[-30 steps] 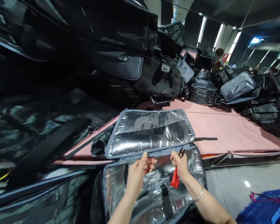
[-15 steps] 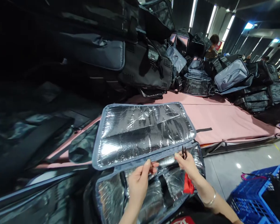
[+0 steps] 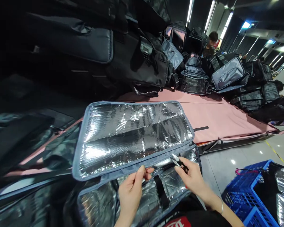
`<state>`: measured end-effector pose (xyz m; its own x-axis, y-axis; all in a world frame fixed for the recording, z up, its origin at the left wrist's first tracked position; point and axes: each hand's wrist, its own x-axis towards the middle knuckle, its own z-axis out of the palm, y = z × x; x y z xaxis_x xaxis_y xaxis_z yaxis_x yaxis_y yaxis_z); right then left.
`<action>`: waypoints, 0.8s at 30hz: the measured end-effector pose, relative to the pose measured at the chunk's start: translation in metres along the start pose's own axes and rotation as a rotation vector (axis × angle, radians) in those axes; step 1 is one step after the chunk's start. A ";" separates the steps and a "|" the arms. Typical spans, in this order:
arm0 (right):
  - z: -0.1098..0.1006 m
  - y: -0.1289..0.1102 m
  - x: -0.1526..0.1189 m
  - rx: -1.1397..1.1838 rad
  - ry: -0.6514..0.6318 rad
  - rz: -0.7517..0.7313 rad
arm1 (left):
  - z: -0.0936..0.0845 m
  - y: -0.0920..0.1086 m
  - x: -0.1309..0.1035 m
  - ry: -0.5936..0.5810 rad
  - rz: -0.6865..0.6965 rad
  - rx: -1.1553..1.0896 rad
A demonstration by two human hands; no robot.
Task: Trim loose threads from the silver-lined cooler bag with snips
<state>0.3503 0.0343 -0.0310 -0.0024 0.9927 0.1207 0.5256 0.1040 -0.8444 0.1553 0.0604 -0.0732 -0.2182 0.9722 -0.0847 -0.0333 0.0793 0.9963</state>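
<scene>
An insulated bag (image 3: 98, 205) with silver foil lining stands open in front of me, its foil-faced lid (image 3: 134, 130) with grey-blue edging tipped back. Thumb against fingers, my left hand (image 3: 132, 186) is closed over the grey-blue strip that joins lid and bag; whatever the pinch holds is too small to make out. Thread snips (image 3: 181, 164) are gripped in my right hand (image 3: 194, 177), blades pointing up and left near that strip. Below, a black strap (image 3: 161, 193) lies across the foil lining.
Pink cloth (image 3: 208, 115) covers the surface beyond the bag. Piled dark bags (image 3: 142, 63) rise at the left and back. A blue plastic crate (image 3: 241, 183) with foil-lined pieces stands on the floor at right. A person (image 3: 211, 44) is in the background.
The snips in my right hand have swung from pointing upward to pointing up and left, toward the strip. My left hand keeps its pinch. The whole view has shifted slightly.
</scene>
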 end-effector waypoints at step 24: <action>0.019 -0.022 0.056 -0.378 -0.099 -0.380 | 0.005 0.009 -0.005 0.000 0.016 0.069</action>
<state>0.3226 0.0890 -0.0158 -0.3225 0.8925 0.3154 0.7411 0.4453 -0.5024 0.1613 0.0572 -0.0637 -0.2182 0.9735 -0.0686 0.0379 0.0787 0.9962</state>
